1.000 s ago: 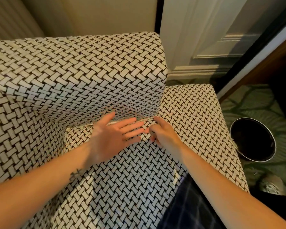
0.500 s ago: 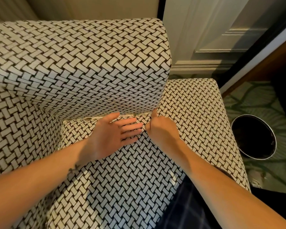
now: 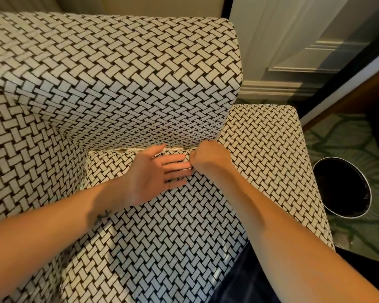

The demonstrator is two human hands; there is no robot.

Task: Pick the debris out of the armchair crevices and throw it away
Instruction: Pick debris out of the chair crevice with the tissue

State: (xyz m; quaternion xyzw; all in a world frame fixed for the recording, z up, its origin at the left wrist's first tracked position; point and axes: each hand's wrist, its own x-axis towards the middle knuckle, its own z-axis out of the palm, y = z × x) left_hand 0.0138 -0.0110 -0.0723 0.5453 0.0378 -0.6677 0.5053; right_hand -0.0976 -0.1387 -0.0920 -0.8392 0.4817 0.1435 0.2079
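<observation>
The armchair is covered in a black-and-white woven pattern. Pale bits of debris show in the crevice between the seat cushion and the backrest. My left hand lies open and flat on the seat just in front of that crevice, fingers pointing right. My right hand is curled shut at the right end of the crevice, knuckles up. Its fingertips are hidden, so I cannot see whether anything is between them. A round black bin stands on the floor to the right of the chair.
The chair's right arm lies between the seat and the bin. White panelling and a baseboard stand behind it, with green patterned carpet on the floor. Dark checked trousers show at the bottom edge.
My right hand has curled from pointing fingers into a closed fist at the crevice's right end. The left hand has stayed flat on the seat. The view has tilted slightly down.
</observation>
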